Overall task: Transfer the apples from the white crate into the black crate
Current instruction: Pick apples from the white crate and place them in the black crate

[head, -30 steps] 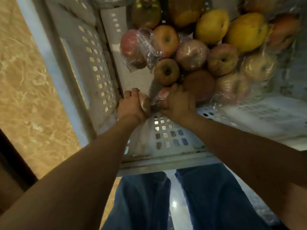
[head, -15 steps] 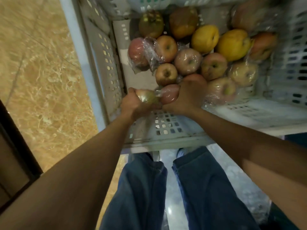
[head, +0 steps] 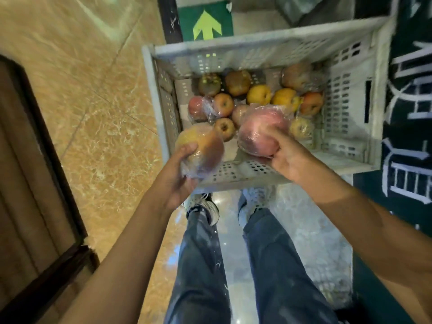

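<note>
A yellow-red apple (head: 201, 146), film-wrapped, sits at centre frame in the left hand (head: 180, 181), whose fingers curl round its underside. Just right of it, a pink-red apple (head: 259, 129) (also in clear film) is gripped by the curled fingers of the right hand (head: 287, 157). Both are held above the near wall of the white crate (head: 257, 40), where more apples (head: 259, 94), red, yellow and brownish, lie on the bottom. At top centre a green floor sign (head: 207, 24) bears a yellow arrow. White characters on the dark mat (head: 409, 113) at the right edge are cut off and unreadable.
</note>
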Motion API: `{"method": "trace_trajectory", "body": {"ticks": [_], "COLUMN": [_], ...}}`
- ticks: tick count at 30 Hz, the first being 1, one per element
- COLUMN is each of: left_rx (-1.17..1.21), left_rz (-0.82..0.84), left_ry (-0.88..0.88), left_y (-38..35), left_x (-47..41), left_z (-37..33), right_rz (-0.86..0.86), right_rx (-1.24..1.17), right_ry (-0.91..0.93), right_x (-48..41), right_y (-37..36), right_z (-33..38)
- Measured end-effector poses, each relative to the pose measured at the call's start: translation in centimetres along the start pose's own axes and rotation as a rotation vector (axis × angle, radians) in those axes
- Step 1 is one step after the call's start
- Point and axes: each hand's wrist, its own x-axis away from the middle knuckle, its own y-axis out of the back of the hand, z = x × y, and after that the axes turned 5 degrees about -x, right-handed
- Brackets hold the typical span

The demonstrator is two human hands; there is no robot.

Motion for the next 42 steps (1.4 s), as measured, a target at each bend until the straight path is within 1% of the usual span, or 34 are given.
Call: {"method": "trace_trajectory", "body": {"ticks": [1,3,5,7,10,12,15,20,22,23,24,25,26,27,29,30,32,34,36,37,39,42], "left_rx": [0.116,0.291,0.396,0.490,0.580,0.638,0.725,0.703,0.587,0.461,0.307,0.146,-0.038,-0.220,-0.492,-0.565,-0.699,-0.808,-0.842,-0.853,-0.886,-0.918], "left_rz": [0.052,0.130,0.223,0.273,0.315,0.378,0.551,0.711,0.735,0.670,0.557,0.404,0.249,0.153,0.056,0.010,-0.085,-0.164,-0.253,-0.299,-0.382,-0.452], "left_ry": [0.018,0.063,0.079,0.053,-0.045,-0.074,-0.029,0.039,0.055,0.021,-0.027,-0.102,-0.216,-0.352,-0.577,-0.670,-0.858,-1.015,-1.102,-1.142,-1.234,-1.336], "left_y": [-0.1,0.0,-0.7,-1.4,-2.2,-2.4,-2.1,-0.9,-0.6,-0.7,-0.9,-1.1,-1.3,-1.8,-2.8,-3.1,-3.4,-3.5,-3.4,-3.3,-3.2,-3.0], "left_x": [0.9,2.2,3.7,5.1,6.9,8.0,9.3,10.3,10.4,10.6,10.9,11.0,11.2,11.2,11.2,11.3,11.0,10.8,10.6,10.5,10.3,10.1], "left_z": [-0.2,-0.3,-0.7,-1.0,-1.5,-1.9,-2.1,-1.6,-1.7,-2.0,-2.3,-2.5,-2.7,-2.9,-2.9,-2.6,-2.0,-1.5,-1.2,-1.1,-0.6,0.0], "right_rz": [0.070,0.184,0.273,0.406,0.619,0.670,0.704,0.893,0.976,0.986,0.964,0.920,0.858,0.783,0.599,0.498,0.303,0.125,-0.027,-0.081,-0.138,-0.181], "right_rx": [-0.072,-0.139,-0.159,-0.184,-0.217,-0.250,-0.372,-0.493,-0.508,-0.470,-0.411,-0.351,-0.298,-0.253,-0.151,-0.092,0.051,0.237,0.503,0.628,0.785,0.914], "right_ry": [-0.030,-0.084,-0.086,-0.116,-0.174,-0.185,-0.206,-0.234,-0.259,-0.254,-0.233,-0.209,-0.183,-0.155,-0.086,-0.034,0.150,0.414,0.659,0.752,0.873,0.966], "right_x": [0.9,2.4,3.8,5.5,7.4,8.3,9.0,9.6,9.8,9.9,9.9,9.9,10.0,10.0,10.3,10.5,11.2,11.7,12.2,12.3,12.6,12.9], "right_y": [-0.2,-0.8,-1.3,-2.0,-2.8,-3.2,-3.1,-1.6,-0.8,-0.5,-0.3,-0.1,0.1,0.2,0.1,-0.1,-0.8,-1.4,-1.8,-2.0,-2.2,-2.8], "right_z": [0.6,1.6,2.3,2.8,3.1,3.1,2.6,2.0,2.3,2.4,2.5,2.5,2.6,2.7,2.6,2.6,2.2,1.7,1.5,1.5,1.4,1.2]}}
